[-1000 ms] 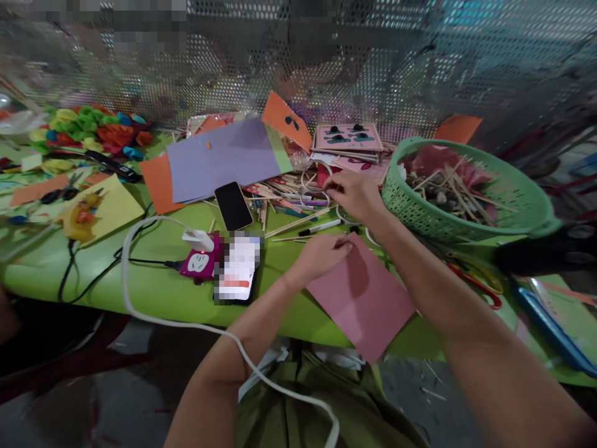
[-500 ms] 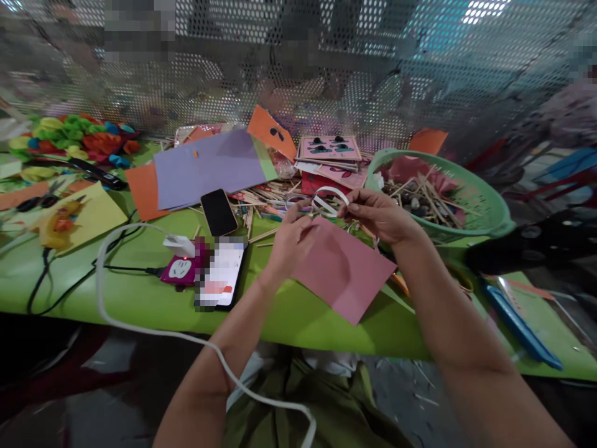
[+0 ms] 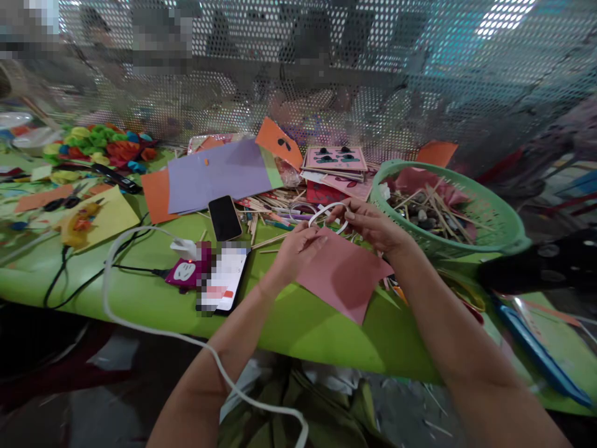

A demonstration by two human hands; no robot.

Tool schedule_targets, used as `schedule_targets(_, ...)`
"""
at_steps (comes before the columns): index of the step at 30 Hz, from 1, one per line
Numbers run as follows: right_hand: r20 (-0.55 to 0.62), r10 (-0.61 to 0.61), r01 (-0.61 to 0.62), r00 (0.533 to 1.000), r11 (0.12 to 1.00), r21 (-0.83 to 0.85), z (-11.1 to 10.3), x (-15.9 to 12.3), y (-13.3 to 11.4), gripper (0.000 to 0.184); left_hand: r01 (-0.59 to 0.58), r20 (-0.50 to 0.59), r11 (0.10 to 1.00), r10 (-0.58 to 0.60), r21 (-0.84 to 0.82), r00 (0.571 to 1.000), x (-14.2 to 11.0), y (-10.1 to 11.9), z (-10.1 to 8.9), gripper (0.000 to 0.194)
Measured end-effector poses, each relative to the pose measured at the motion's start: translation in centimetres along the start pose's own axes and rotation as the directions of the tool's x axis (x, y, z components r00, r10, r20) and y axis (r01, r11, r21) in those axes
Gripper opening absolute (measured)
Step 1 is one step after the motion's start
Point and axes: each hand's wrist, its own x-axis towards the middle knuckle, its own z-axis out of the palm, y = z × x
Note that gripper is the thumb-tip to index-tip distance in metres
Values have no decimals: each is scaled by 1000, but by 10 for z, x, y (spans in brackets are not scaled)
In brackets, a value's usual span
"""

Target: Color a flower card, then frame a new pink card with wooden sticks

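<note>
Over one table (image 3: 293, 333), left hand (image 3: 298, 250) holds one sheet (image 3: 342, 277), right hand (image 3: 375, 227) one loop (image 3: 323, 211).

The left arm (image 3: 233, 348) reaches up from the lower left and the right arm (image 3: 471, 348) from the lower right, both bare and slanting inward. The left hand (image 3: 302, 247) points right, fingers curled and thumb near them in a closed grip. The right hand (image 3: 373, 225), a little higher, faces it, fingers bent leftward in a pinch, the two apart.
</note>
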Motion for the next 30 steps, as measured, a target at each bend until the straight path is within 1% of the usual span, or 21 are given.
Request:
schedule_targets(3,-79,-97,90,992,992,-92,-1,-1,-5,57,-16,16,996,14,88,1000,0,2,0,36)
schedule_targets(6,-117,-155,129,981,970,-206,1,-6,-10,52,-72,58,978,62,193,996,-2,4,0,33)
schedule_targets(9,-106,-178,133,978,933,-334,4,-11,-15,46,-132,105,941,104,310,989,-4,5,2,29)
schedule_targets(13,-77,-237,179,968,876,-448,10,-16,-20,35,-166,112,888,131,428,985,-4,0,5,25)
schedule_targets(18,-59,-320,232,946,789,-569,17,-22,-26,22,-174,112,859,137,481,984,-4,-3,7,21)
schedule_targets(21,-64,-335,226,940,754,-616,21,-25,-28,19,-208,115,833,174,513,978,-5,-4,8,23)
schedule_targets(26,-43,-331,220,943,713,-666,23,-27,-29,21,-282,111,746,271,603,956,-9,-8,9,22)
schedule_targets(30,-58,-326,199,944,697,-689,23,-26,-28,21,-302,125,717,291,629,949,-10,-6,11,26)
